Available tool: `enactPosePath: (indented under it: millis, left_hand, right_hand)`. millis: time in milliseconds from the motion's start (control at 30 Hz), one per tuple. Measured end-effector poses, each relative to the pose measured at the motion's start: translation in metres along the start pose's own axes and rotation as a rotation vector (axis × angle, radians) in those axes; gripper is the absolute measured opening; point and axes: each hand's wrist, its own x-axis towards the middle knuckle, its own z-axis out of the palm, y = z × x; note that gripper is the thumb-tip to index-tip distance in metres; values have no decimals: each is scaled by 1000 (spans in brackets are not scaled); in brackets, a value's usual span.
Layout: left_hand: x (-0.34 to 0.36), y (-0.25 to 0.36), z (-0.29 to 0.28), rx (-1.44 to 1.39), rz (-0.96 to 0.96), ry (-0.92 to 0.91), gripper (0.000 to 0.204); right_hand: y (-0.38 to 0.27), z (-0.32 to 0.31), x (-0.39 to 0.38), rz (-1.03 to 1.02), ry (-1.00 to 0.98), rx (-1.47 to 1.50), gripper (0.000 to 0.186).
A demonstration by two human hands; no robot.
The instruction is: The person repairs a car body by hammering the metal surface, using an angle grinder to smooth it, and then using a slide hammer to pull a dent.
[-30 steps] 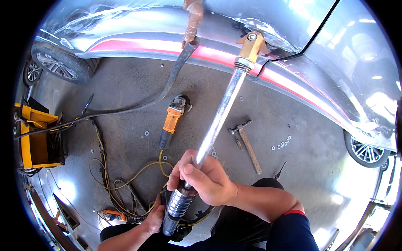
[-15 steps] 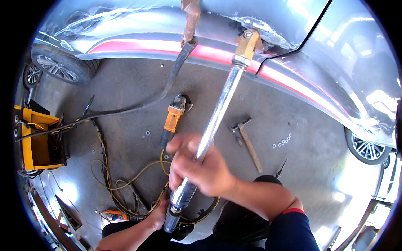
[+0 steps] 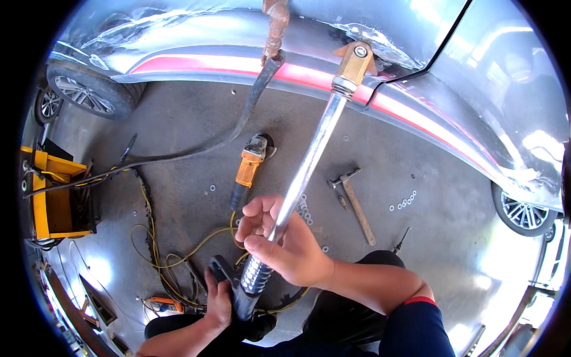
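A slide hammer [image 3: 309, 163] with a long chrome rod reaches from my lap up to the dented car side [image 3: 410, 35]. Its brass-coloured head [image 3: 354, 64] is at the damaged edge of the panel, though contact cannot be made out. My right hand [image 3: 291, 244] is palm up around the lower rod, fingers loosely spread behind it and thumb crossing in front. Just below is a dark, dotted sliding weight [image 3: 256, 275]. My left hand [image 3: 219, 303] is on the black looped handle [image 3: 221, 268] at the bottom end; its grip is partly hidden.
An orange angle grinder [image 3: 247, 169], a hammer [image 3: 355, 208] and several washers [image 3: 304, 209] lie on the floor. A thick black cable [image 3: 196, 153] runs from a rusty clamp [image 3: 275, 30] toward a yellow box [image 3: 40, 196]. A yellow hose [image 3: 202, 243] loops beside my knees.
My right hand has slowed from a blur, its fingers now more spread around the rod. The handle has turned, bringing its black loop into sight by my left hand.
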Motion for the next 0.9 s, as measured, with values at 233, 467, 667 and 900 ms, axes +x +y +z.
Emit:
enactPosePath:
  millis: [233, 467, 667, 900]
  left_hand:
    - [10, 12, -17, -3, -263, -392, 62]
    - [-2, 23, -5, -14, -388, -456, 21]
    - [8, 22, -7, -23, -463, -477, 69]
    - [8, 26, -3, -4, -412, -507, 72]
  right_hand:
    - [-9, -9, -5, 76, -205, 19, 15]
    - [-4, -9, -5, 139, -216, 2, 21]
    - [-1, -10, -2, 69, -177, 37, 21]
    - [-7, -13, 0, 113, -254, 8, 21]
